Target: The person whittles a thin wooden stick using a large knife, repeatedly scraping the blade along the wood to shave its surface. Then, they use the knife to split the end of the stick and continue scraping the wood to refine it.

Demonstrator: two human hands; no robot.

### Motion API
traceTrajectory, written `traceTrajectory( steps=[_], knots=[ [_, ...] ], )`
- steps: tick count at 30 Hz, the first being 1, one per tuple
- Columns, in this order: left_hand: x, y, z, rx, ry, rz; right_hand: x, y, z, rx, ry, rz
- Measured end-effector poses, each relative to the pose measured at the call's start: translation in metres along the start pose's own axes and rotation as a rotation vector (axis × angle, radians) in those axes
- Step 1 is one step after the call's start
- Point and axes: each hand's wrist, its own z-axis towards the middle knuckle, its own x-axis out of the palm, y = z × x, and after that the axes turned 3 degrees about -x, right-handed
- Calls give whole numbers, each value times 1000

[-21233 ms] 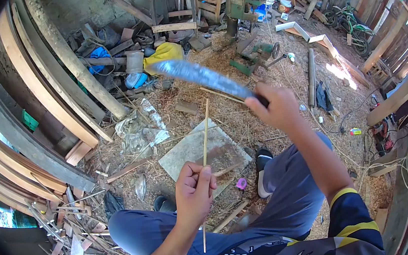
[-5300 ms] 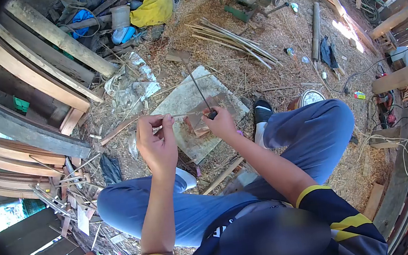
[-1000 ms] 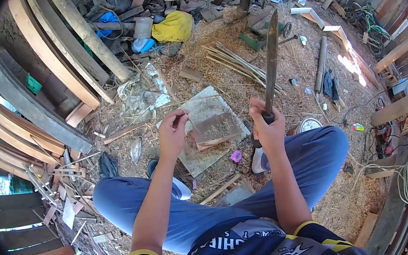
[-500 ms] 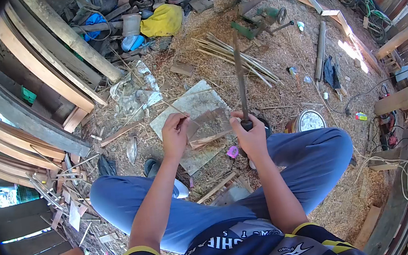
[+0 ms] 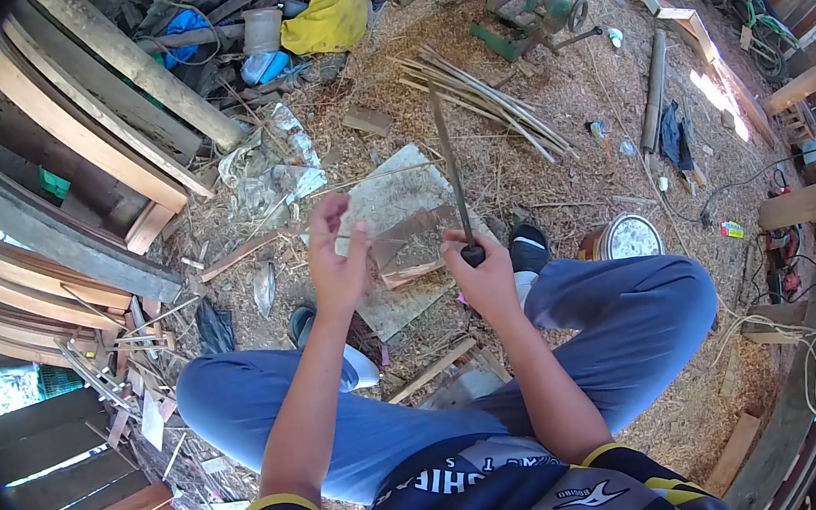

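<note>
Here, the long knife (image 5: 452, 169) stands at the centre of the frame, its tip towards the top edge and leaning a little left. Our right hand (image 5: 486, 276) has its fingers closed around the black handle (image 5: 473, 255). To its left, our left hand (image 5: 338, 273) is raised, its slightly blurred fingers loosely spread and the thumb standing apart from them. Between our hands we see a wooden block (image 5: 408, 255), mid-frame, on a pale board (image 5: 400, 180). Further out, a bundle of sticks (image 5: 492, 109) lies in the upper middle, a round can (image 5: 631, 238) sits right of centre beside our knee (image 5: 669, 291), and a yellow cloth (image 5: 326, 20) rests near the top edge, left of centre
</note>
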Motion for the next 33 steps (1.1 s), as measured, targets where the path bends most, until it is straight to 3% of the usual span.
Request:
traceTrajectory(
  steps=[4,8,11,14,20,23,33],
  knots=[
    [-17,-41,7,-95,-163,-268,10,-9,-2,23,57,-70],
    [-29,-38,1,-184,-217,-451,25,-25,-6,-32,84,-103],
    [-34,-34,-2,-197,-221,-615,31,-23,-10,24,158,-152],
    [-37,-39,-3,-91,-184,-737,42,-36,-11,-72,169,-69],
    [-29,-45,-4,-21,-92,-750,50,-44,-14,108,258,-103],
    [-30,-48,-9,-114,4,-708,53,-48,-17,102,242,-67],
    [-25,-69,-8,-60,58,-803,46,-27,-17,149,239,87]
  ],
)
